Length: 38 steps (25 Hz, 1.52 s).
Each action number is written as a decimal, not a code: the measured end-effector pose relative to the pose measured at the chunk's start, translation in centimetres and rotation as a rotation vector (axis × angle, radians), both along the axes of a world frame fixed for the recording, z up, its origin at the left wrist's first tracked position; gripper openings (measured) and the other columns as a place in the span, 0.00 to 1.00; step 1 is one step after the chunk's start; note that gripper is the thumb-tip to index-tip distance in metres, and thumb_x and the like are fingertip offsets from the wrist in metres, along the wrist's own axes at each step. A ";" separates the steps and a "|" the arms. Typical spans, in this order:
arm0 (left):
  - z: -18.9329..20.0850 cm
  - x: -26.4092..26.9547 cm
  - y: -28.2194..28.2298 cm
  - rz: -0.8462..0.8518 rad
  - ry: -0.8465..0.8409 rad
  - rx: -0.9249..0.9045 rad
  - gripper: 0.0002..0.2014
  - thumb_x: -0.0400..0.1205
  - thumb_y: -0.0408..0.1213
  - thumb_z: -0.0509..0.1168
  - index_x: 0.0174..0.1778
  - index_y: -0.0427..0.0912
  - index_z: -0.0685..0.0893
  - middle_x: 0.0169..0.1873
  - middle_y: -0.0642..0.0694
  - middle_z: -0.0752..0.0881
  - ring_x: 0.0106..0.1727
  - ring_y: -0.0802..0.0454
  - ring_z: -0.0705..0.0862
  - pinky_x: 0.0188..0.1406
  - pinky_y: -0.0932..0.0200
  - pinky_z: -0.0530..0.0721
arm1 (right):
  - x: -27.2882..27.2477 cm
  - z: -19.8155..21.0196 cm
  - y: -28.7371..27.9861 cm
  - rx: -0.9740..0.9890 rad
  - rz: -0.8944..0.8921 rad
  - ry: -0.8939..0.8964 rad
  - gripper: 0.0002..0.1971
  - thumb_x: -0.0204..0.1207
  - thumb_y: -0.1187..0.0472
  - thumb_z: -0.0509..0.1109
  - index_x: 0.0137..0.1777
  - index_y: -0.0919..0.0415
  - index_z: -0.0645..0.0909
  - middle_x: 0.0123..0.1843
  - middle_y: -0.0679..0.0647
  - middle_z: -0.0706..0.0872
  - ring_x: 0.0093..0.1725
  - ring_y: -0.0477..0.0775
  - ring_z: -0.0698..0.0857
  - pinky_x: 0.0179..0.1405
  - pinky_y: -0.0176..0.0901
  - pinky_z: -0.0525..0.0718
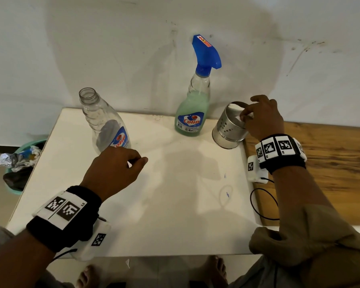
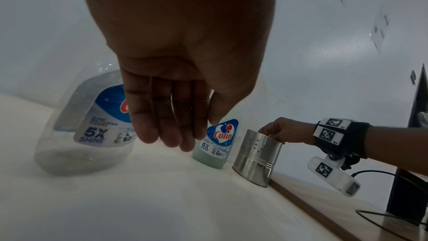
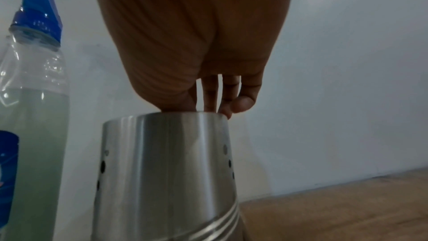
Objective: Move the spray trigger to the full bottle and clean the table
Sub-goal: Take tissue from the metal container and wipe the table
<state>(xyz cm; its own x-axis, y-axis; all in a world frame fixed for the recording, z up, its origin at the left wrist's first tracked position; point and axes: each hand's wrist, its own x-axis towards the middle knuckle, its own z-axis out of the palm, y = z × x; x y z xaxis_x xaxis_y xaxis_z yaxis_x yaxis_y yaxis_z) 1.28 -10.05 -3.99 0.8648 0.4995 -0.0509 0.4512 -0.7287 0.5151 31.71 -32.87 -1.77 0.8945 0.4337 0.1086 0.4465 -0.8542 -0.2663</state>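
2 bottles standing, trigger [image 1: 206,51] sitting on the full bottle [image 1: 192,113].
Right hand [image 1: 262,119] is pinching tissue [image 1: 244,117] at the tin [image 1: 230,127]; left hand [image 1: 112,169] is hanging loosely curled, holding nothing, nearer the empty bottle [image 1: 104,121].

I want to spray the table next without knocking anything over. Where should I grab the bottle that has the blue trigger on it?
Take the full bottle by its narrow neck just under the spray trigger, coming from the front-left. It stands upright near the wall, and the steel holder with the right hand crowds its right side.
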 end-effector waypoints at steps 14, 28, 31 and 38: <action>-0.1 0.0 -0.1 -0.014 0.004 0.001 0.17 0.79 0.56 0.61 0.45 0.48 0.87 0.32 0.53 0.83 0.39 0.54 0.81 0.56 0.56 0.82 | -0.4 0.8 0.4 -0.082 0.011 0.039 0.17 0.65 0.56 0.82 0.54 0.58 0.89 0.80 0.53 0.71 0.76 0.63 0.69 0.65 0.60 0.77; -0.5 0.0 -0.1 -0.043 0.014 -0.001 0.16 0.79 0.57 0.60 0.44 0.50 0.86 0.28 0.60 0.78 0.35 0.58 0.79 0.54 0.59 0.80 | 0.0 1.5 0.0 -0.021 0.016 0.073 0.11 0.70 0.56 0.77 0.52 0.57 0.89 0.82 0.51 0.69 0.79 0.60 0.67 0.67 0.61 0.76; -0.5 0.1 -0.1 -0.043 0.009 0.003 0.16 0.79 0.57 0.61 0.44 0.50 0.86 0.28 0.60 0.79 0.35 0.58 0.79 0.52 0.60 0.81 | -0.5 1.4 0.1 -0.082 0.025 0.085 0.14 0.68 0.59 0.80 0.54 0.57 0.89 0.82 0.54 0.68 0.78 0.63 0.68 0.71 0.62 0.74; -0.5 0.2 -0.4 -0.060 0.040 0.008 0.16 0.79 0.57 0.60 0.45 0.50 0.86 0.28 0.61 0.78 0.36 0.58 0.80 0.51 0.62 0.78 | 0.4 1.1 0.0 0.095 -0.038 0.041 0.07 0.69 0.58 0.74 0.45 0.55 0.90 0.75 0.49 0.78 0.74 0.57 0.72 0.62 0.56 0.78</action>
<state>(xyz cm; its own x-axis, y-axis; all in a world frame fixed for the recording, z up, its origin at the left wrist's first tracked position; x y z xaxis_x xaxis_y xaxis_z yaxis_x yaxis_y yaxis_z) 1.49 -10.42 -4.48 0.8906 0.4472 -0.0826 0.4268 -0.7591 0.4916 32.08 -32.90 -0.64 0.9144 0.3893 0.1107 0.4018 -0.8403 -0.3640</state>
